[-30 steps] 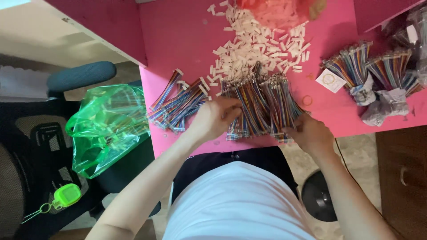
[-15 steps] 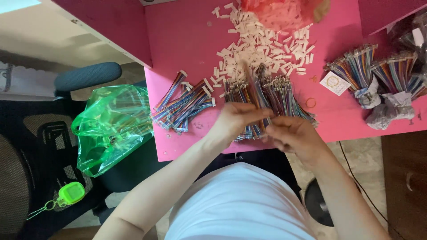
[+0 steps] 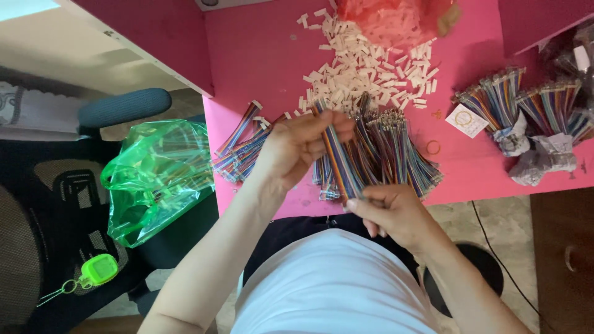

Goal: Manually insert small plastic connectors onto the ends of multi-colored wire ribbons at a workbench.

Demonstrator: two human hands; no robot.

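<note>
My left hand (image 3: 298, 147) pinches the upper end of a flat multicoloured ribbon cable (image 3: 337, 158), held above the pink table (image 3: 260, 55). The cable's lower end is gripped by my right hand (image 3: 391, 213), near the table's front edge. Under the held cable lies a loose pile of similar coloured cables (image 3: 390, 151). A second, smaller heap of cables with white plugs (image 3: 240, 148) lies to the left of my left hand.
A heap of small white plastic connectors (image 3: 365, 68) is spread at the back, by an orange bag (image 3: 390, 18). Bundled cables in clear wrap (image 3: 532, 117) sit at the right. A green plastic bag (image 3: 158, 176) hangs left of the table over a dark chair.
Both hands lifted off the cable pile and drew one ribbon cable out. The left hand rose to its upper end and the right hand moved to its lower end.
</note>
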